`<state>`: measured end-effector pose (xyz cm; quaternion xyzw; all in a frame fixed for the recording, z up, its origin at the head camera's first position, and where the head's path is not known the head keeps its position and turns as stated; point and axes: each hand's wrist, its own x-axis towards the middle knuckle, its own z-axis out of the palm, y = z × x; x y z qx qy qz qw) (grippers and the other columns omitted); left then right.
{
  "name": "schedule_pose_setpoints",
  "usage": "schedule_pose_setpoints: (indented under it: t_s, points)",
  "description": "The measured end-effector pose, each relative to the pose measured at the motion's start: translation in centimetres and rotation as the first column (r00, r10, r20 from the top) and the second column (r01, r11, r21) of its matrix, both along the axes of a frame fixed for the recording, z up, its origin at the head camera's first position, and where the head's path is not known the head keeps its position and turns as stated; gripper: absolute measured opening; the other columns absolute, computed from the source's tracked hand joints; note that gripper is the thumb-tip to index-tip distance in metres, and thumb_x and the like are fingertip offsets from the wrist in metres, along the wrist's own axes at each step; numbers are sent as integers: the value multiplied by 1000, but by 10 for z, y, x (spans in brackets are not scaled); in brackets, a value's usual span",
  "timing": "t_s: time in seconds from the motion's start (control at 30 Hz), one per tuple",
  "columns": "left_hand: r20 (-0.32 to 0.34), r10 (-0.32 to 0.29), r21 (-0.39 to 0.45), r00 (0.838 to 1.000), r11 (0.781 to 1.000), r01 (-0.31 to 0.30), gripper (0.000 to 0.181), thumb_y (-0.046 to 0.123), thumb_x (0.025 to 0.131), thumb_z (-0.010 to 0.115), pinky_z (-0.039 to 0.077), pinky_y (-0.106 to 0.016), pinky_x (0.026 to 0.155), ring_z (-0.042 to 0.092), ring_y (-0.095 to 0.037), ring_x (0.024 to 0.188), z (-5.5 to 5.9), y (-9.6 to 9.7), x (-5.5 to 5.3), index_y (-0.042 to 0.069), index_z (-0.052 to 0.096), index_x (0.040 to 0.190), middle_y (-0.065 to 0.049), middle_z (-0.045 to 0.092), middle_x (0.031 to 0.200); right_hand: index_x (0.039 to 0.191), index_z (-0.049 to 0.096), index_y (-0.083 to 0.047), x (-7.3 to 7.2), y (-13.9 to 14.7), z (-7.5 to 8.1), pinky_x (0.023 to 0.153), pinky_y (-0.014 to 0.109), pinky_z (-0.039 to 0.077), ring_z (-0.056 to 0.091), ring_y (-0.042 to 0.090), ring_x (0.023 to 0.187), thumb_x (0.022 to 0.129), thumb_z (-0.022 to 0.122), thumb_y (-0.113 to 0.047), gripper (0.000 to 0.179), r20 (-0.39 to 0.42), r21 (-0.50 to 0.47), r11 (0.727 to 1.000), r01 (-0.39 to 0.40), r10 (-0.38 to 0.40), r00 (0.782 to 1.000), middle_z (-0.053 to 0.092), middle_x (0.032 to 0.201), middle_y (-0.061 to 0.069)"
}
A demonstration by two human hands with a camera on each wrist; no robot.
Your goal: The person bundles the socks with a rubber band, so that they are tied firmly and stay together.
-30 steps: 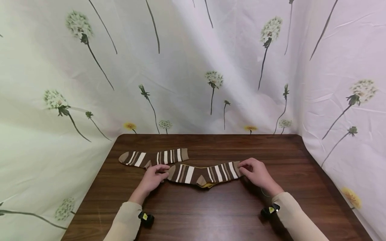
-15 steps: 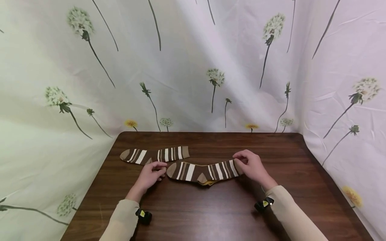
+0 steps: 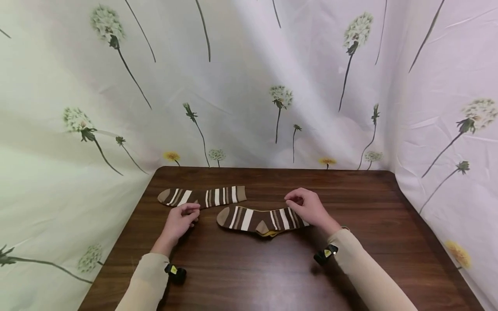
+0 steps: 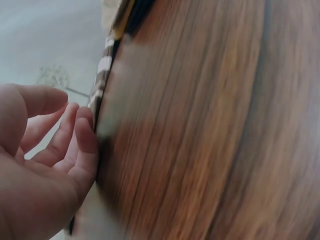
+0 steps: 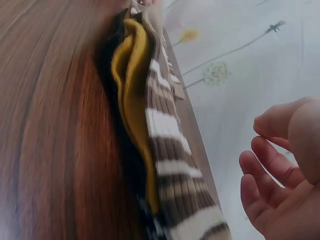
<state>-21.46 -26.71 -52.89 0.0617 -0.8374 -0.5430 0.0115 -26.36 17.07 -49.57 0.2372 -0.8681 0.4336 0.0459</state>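
Note:
In the head view, a brown sock with white and tan stripes [image 3: 247, 219] lies flat mid-table, toe left. Under it, mustard-yellow fabric [image 3: 268, 233] peeks out near the heel; the right wrist view shows this yellow fabric [image 5: 132, 85] between the striped sock and a dark layer. A matching striped sock [image 3: 221, 196] lies behind and to the left. My left hand [image 3: 180, 222], fingers loosely bent and holding nothing, is just in front of that back sock's heel. My right hand [image 3: 310, 208] hovers over the front sock's cuff end, partly hiding it, with nothing in its fingers.
The dark wood table [image 3: 249, 268] has rounded back corners. A white cloth with a dandelion print [image 3: 241, 99] hangs behind it and at both sides. Each wrist wears a small black camera, such as the left one [image 3: 176, 274].
My left hand has left the front sock's toe and moved left toward the back sock. My right hand has let go of the cuff, risen and shifted left over it.

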Motion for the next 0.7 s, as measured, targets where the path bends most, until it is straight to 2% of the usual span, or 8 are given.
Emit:
schedule_pose_setpoints:
  t_s: [0.07, 0.2, 0.43, 0.7]
  points:
    - [-17, 29, -13, 999, 999, -29, 26, 4, 103, 64, 56, -27, 67, 67, -17, 83, -1, -5, -2, -7, 68, 126, -23, 71, 111, 105, 79, -14, -3, -6, 0, 77, 31, 58, 67, 13, 90, 99, 74, -10, 9, -7, 5, 1000, -26, 26, 1000, 72, 101, -1]
    - [-48, 107, -55, 993, 992, -110, 25, 3, 102, 64, 56, -24, 67, 65, -13, 82, -2, -19, -4, -7, 69, 124, -21, 71, 109, 108, 78, -12, -9, -20, -2, 81, 34, 58, 66, 14, 92, 100, 72, -11, 10, 31, 30, 997, -72, 71, 997, 72, 103, -1]
    - [-59, 248, -129, 967, 959, -253, 26, 6, 99, 67, 54, -19, 67, 62, -10, 82, -2, -41, -8, -2, 72, 124, -20, 70, 116, 113, 77, -4, -19, -45, 1, 83, 37, 56, 66, 15, 93, 101, 71, -13, 16, 103, 58, 991, -122, 115, 988, 73, 106, 1]
    - [-18, 313, -105, 950, 944, -313, 32, 9, 101, 66, 55, -18, 67, 64, -8, 81, -5, -61, -11, -1, 68, 131, -22, 66, 127, 116, 76, -4, -31, -72, 5, 82, 36, 55, 64, 14, 92, 102, 70, -15, 19, 159, 71, 987, -144, 132, 979, 73, 107, 2]
